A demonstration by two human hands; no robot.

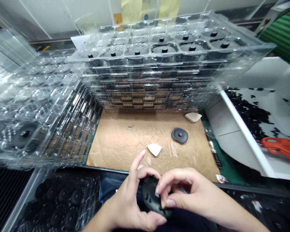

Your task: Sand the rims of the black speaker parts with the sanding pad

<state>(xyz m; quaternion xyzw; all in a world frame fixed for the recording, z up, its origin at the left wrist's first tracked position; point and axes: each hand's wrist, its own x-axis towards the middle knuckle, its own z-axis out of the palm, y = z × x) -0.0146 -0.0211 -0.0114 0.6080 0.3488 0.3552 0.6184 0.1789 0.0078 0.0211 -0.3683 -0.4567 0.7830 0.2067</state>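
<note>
Left hand (125, 201) and right hand (190, 190) are pinching a black disc (151, 196) at bottom center. It's tilting near edge-on between them, right fingers (174, 183) pressing its upper side. Second disc (180, 135) is sitting on cardboard (125, 138) beyond.

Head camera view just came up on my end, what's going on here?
A person is holding a black disc between their left hand and right hand, fingers pressed on its surface. Another disc lies on a cardboard sheet with two pale triangular scraps. Stacks of clear plastic trays stand behind and to the left, with black discs seated in the top tray.
</note>
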